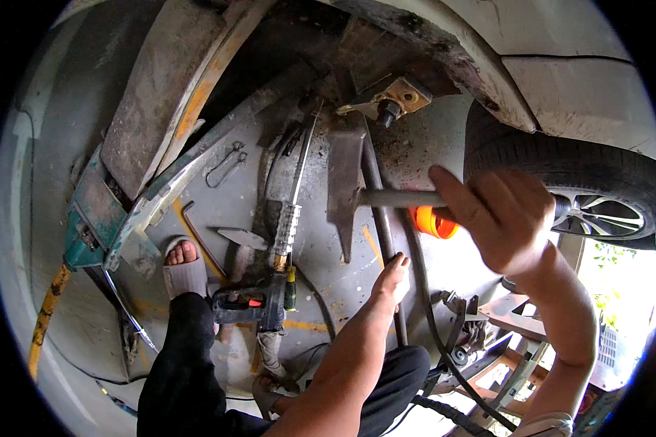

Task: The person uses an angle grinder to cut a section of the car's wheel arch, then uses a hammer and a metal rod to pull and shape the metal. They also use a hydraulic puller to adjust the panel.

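Note:
My right hand (506, 215) is closed round the handle of a hammer (347, 193), whose large grey head lies across the middle of the view. Lower down, my left hand (392, 282) grips a long dark metal bar (381, 226). The bar slants up behind the hammer, and its far end is near a rusty bracket (407, 96) with a threaded bolt (388, 113) under the vehicle body. From here I cannot tell whether the hammer or the bar touches the bracket. Beyond the handle sits an orange ring-shaped object (436, 223), partly hidden by my right hand.
On the floor lie a black power hammer (270, 300) with a long chisel bit, another hammer (242, 237), a screwdriver (291, 288) and a bent rod (204, 244). A lift arm (149, 197) stands left; a car wheel (590, 197) hangs right. A dark hose (431, 320) runs beside my left hand.

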A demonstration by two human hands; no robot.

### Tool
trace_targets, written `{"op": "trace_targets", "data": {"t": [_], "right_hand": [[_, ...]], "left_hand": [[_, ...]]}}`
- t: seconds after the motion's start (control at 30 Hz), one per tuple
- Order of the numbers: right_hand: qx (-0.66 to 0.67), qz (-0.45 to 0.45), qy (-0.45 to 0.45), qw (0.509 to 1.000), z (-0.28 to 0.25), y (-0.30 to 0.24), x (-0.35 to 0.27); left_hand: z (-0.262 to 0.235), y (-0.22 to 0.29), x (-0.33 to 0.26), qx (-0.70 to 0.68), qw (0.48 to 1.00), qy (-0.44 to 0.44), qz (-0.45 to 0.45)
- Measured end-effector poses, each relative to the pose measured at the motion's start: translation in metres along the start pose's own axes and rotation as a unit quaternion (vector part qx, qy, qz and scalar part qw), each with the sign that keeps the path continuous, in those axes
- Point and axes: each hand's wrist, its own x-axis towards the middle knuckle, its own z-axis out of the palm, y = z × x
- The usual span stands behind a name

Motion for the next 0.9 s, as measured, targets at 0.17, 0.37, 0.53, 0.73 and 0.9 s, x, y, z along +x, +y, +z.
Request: {"op": "trace_targets", "data": {"t": [0.17,0.37,0.53,0.73,0.9], "right_hand": [[-0.024,0.055,0.070,0.996,0.016,0.013,0.002],[-0.032,0.050,0.065,0.996,0.017,0.025,-0.003],[-0.017,-0.003,0.021,1.000,0.005,0.015,0.004],[0.031,0.041,0.028,0.998,0.003,0.001,0.011],[-0.018,0.042,0.086,0.995,0.018,0.026,0.016]], "left_hand": [[-0.005,-0.004,0.003,0.001,1.000,-0.014,0.005],[-0.009,-0.002,-0.001,-0.014,0.999,-0.016,0.027],[-0.006,-0.004,-0.002,-0.014,0.999,-0.028,0.016],[-0.004,-0.001,0.000,-0.014,1.000,-0.024,0.006],[0.001,0.004,0.001,-0.030,1.000,-0.001,0.002]]}}
